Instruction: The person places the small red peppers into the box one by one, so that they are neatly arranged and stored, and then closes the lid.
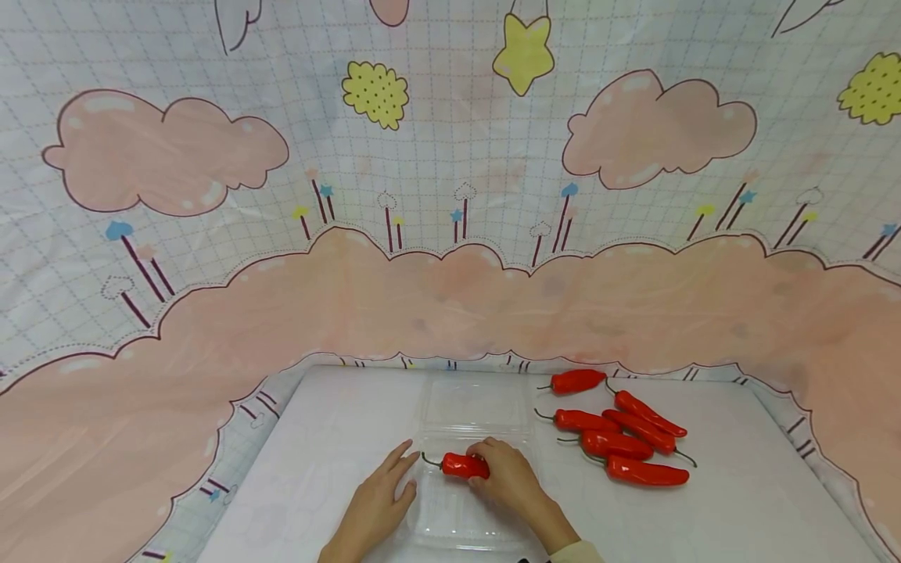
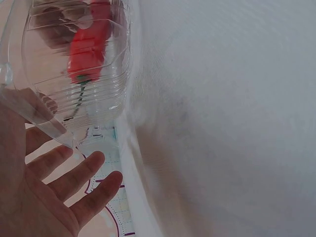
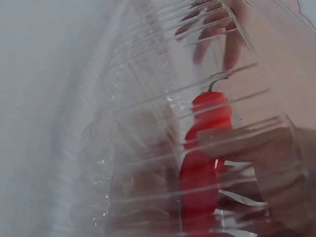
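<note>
A red chili pepper with a thin green stem pointing left lies across a clear plastic clamshell box, whose lid is folded back on the far side. My right hand grips the pepper's right end between thumb and fingers, hiding its tip. Through the box wall in the right wrist view, the thumb lies along the pepper. At the box's left side my left hand holds nothing, its fingers spread. The left wrist view shows that hand right by the clear rim, with straight fingers.
Several more red chili peppers lie in a loose group on the white tabletop, right of the box. Behind the table hangs a patterned cloth with pink clouds, which also runs down both sides.
</note>
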`<action>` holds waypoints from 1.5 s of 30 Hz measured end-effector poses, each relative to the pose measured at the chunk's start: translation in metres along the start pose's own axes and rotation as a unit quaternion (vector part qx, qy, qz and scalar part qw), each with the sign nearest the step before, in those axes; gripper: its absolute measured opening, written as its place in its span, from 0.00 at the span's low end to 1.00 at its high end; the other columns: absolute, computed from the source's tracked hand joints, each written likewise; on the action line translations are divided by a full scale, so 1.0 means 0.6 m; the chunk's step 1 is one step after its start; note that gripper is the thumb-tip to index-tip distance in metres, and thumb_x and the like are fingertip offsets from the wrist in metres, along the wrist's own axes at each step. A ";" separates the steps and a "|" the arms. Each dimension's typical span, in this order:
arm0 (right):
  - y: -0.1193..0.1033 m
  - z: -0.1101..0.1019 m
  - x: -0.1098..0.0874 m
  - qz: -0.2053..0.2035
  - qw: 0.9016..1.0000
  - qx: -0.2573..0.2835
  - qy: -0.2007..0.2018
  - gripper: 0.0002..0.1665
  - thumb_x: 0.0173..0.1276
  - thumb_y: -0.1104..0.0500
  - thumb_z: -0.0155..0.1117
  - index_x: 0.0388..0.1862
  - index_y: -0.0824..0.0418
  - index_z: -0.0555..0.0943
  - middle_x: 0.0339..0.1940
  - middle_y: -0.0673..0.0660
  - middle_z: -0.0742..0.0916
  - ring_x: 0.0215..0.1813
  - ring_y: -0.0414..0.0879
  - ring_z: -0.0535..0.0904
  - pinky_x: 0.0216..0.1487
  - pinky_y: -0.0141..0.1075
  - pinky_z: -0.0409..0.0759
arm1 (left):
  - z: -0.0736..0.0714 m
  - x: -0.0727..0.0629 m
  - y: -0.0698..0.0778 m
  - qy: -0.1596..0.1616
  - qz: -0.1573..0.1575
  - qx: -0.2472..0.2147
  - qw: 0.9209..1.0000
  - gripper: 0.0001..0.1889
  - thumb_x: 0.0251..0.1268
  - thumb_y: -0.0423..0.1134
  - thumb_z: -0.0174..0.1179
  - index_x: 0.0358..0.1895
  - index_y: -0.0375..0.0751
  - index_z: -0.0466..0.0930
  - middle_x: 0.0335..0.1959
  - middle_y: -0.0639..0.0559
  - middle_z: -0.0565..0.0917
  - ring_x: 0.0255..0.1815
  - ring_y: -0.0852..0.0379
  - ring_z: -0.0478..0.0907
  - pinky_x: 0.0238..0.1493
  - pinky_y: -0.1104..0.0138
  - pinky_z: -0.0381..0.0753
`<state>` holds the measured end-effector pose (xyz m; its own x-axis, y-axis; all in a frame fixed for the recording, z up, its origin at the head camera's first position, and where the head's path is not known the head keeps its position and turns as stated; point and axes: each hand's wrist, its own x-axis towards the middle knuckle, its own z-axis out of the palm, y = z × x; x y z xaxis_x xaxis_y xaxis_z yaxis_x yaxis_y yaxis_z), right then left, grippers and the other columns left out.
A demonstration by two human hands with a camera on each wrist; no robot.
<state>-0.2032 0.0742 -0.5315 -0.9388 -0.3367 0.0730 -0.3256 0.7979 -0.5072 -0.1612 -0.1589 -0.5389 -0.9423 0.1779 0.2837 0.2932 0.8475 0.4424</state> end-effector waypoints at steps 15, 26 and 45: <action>0.003 -0.012 -0.008 0.016 1.000 0.005 0.010 0.24 0.53 0.55 0.77 0.50 0.51 0.83 0.48 0.50 0.86 0.49 0.47 0.79 0.56 0.50 0.78 | -0.001 0.001 0.007 0.004 0.004 -0.006 1.000 0.22 0.62 0.38 0.62 0.61 0.45 0.79 0.70 0.51 0.74 0.58 0.47 0.82 0.53 0.50 0.82; -0.010 -0.068 -0.015 0.006 0.997 0.072 -0.023 0.25 0.60 0.52 0.73 0.56 0.52 0.81 0.55 0.52 0.84 0.56 0.51 0.79 0.59 0.53 0.79 | -0.003 0.007 0.006 0.005 0.007 -0.001 1.000 0.22 0.62 0.39 0.63 0.61 0.45 0.79 0.70 0.51 0.74 0.58 0.47 0.81 0.53 0.51 0.82; -0.033 -0.164 -0.056 -0.011 0.992 0.120 0.034 0.24 0.61 0.48 0.72 0.56 0.44 0.80 0.53 0.45 0.84 0.56 0.48 0.79 0.55 0.53 0.82 | -0.004 0.005 0.003 0.001 0.005 0.006 1.000 0.22 0.63 0.39 0.62 0.61 0.47 0.79 0.70 0.53 0.74 0.58 0.49 0.82 0.52 0.51 0.83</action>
<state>-0.1766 0.1187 -0.4396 -0.9395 -0.3124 0.1402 -0.3184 0.6464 -0.6934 -0.1631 -0.1580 -0.5354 -0.9390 0.1855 0.2894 0.3006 0.8515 0.4295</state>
